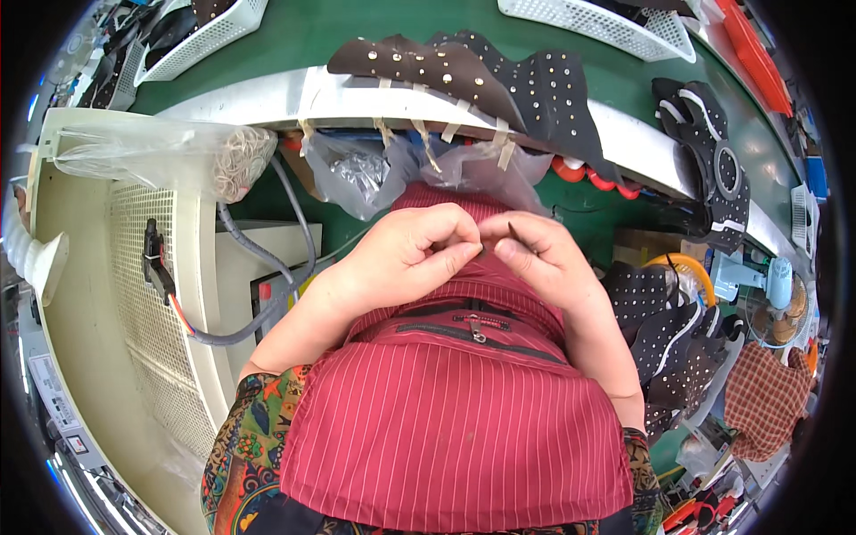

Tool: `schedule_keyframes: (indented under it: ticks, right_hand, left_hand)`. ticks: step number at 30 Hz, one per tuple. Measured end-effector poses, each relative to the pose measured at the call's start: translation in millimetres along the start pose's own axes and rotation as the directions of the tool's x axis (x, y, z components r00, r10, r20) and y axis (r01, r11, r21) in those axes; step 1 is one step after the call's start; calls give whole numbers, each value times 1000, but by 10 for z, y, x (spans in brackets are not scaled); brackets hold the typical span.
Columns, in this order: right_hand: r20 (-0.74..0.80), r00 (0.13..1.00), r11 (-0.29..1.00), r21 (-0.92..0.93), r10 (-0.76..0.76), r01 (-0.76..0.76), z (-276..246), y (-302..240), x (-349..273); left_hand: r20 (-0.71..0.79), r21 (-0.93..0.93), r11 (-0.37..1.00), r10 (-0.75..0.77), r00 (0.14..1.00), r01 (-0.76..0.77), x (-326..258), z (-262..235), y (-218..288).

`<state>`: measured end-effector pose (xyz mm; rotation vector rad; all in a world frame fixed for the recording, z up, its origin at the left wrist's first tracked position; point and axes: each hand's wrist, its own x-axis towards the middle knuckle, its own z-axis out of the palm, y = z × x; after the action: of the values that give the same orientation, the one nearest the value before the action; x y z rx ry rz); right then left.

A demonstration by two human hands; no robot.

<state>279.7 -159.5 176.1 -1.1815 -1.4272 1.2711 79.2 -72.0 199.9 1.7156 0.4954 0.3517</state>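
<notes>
Left hand point(401, 256), head view: thumb and forefinger pinched together; contents unclear. Right hand point(555, 256): thumb and fingers pinch a thin dark piece point(518, 234), two o'clock from centre. Studded dark panels point(559, 94) lie at twelve; clear bag point(134, 148), ten; maroon apron point(455, 432), six.

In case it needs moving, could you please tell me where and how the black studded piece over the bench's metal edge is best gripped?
Probably pinch the black studded piece by its lower right end, coming from the wearer's side with the right hand: that tapering end overhangs the metal edge, so both faces look reachable.
</notes>
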Motion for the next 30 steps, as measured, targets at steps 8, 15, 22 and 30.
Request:
schedule_keyframes:
  ticks: [8,15,22,30]
  right_hand:
    - [-303,900,942,217,313,-255,-242,66,-320]
    - [-801,581,961,254,146,109,-972,45,-1061]
    - [-912,408,802,212,-42,559,-1413,-277,-1877]
    - [-932,-33,881,-328,-360,-342,-1729,-289,-1929]
  left_hand:
    - [35,381,918,107,994,-112,471,-109,-13]
    - [87,790,571,254,963,-222,1416,-236,-291]
    - [195,970,155,-18,981,-190,1729,-7,-272]
    - [313,921,124,325,892,-368,1065,-255,-396]
